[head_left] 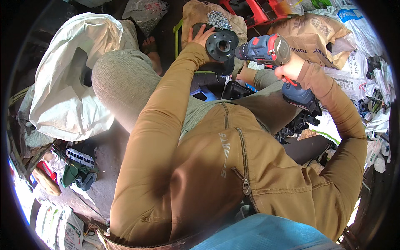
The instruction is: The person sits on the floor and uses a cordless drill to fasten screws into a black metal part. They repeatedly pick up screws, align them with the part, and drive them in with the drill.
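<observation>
My right hand [291, 68] is wrapped round the handle of a blue and red cordless drill [261, 48]. The drill's chuck points left, close to a black round flanged part [213, 45] with small holes around its rim and a hollow hub. My left hand [201, 38] grips that part at its upper left side, fingers spread over a darker piece behind it. Whether the chuck touches the part I cannot tell. Just beyond lies a pile of silver screws [218, 19] on a tan sack [195, 12].
A big white sack [73, 100] stands open at left, beside my knee. Red plastic stool-like pieces [254, 12] are at the far side. Brown paper bags [310, 35] and white plastic bags crowd the right. Black parts [298, 125] lie by my right thigh.
</observation>
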The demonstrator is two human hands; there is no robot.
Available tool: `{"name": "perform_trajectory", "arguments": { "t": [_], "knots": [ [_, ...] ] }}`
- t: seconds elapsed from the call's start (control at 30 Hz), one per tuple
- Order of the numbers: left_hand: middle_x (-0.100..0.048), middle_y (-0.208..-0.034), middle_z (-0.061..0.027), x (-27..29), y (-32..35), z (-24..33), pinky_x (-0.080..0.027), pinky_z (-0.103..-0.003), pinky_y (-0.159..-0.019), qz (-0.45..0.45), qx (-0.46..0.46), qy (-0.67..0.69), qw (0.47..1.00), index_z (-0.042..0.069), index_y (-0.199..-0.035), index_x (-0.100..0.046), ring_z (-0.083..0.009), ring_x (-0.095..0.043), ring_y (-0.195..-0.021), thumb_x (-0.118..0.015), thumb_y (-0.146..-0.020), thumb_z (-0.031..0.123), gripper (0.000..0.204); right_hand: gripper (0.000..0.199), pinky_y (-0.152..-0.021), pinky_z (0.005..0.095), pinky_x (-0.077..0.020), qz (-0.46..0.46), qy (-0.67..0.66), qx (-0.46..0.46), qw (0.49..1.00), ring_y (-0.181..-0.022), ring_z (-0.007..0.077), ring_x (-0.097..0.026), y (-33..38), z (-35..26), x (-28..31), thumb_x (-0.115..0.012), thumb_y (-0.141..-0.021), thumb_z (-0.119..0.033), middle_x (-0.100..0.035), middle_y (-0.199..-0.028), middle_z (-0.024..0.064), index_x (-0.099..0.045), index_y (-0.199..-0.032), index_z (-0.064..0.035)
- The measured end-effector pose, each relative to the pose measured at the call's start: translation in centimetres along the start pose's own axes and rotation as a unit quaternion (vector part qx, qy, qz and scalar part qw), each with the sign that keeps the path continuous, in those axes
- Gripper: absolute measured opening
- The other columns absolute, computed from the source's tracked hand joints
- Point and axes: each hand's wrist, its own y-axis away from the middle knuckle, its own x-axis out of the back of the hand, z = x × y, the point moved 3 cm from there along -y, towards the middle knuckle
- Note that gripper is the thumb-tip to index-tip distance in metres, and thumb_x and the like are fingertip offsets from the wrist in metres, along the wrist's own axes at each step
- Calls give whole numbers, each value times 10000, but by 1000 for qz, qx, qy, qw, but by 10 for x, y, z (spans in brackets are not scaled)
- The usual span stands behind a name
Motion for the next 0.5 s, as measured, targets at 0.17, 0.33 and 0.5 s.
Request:
{"name": "perform_trajectory", "arguments": {
  "t": [0.17,0.33,0.5],
  "knots": [
    [-275,-1489,60,2,1,1,24,-560,-1111,3,-2,1,1000,335,-1379,-381,-202,-98,-1424,-703,-490,751,1033,160,-372,295,-395,-23,68,-5,997,-412,138,-478,-5,-14,3,-578,-636,-12,-524,-552,69,-576,-795,5],
    [-301,-1470,71,3,3,1,32,-550,-1114,14,-1,-3,1000,339,-1368,-396,-186,-124,-1416,-711,-491,740,1014,117,-367,301,-392,-40,145,3,989,-401,143,-481,-7,-19,1,-580,-664,-41,-516,-525,73,-577,-771,7],
    [-309,-1464,78,2,2,0,31,-548,-1114,20,-3,3,1000,329,-1368,-391,-180,-135,-1413,-723,-490,722,1017,210,-469,334,-464,-38,225,98,969,-486,186,-553,-17,-12,3,-613,-687,-80,-565,-597,105,-593,-875,12]
  ]
}}
